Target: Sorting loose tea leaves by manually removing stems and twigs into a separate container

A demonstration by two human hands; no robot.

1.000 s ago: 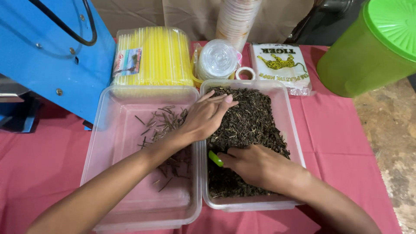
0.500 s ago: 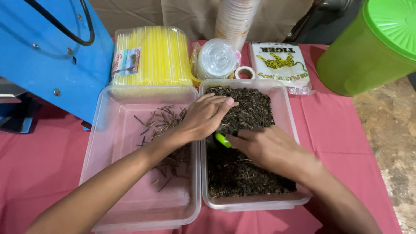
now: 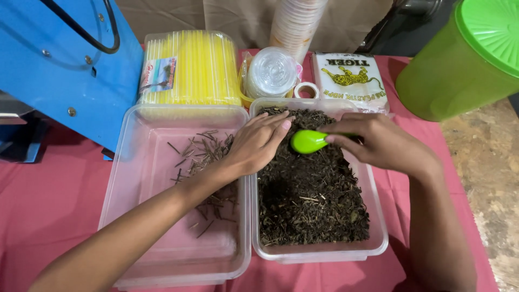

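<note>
Tea leaves (image 3: 311, 200), dark and dry, fill the right tub (image 3: 378, 238) near the counter's (image 3: 48, 200) front edge. Right hand (image 3: 381, 143) pinches the handle of a green spoon (image 3: 307, 141) between its fingers, bowl just above the leaves at the tub's far end. Left hand (image 3: 258, 141) rests on the leaves beside the spoon, fingers together and slightly curled. Left tub (image 3: 135, 238) touches the right one and holds loose stems (image 3: 203, 154). A straw pack (image 3: 186, 67) lies behind it.
</note>
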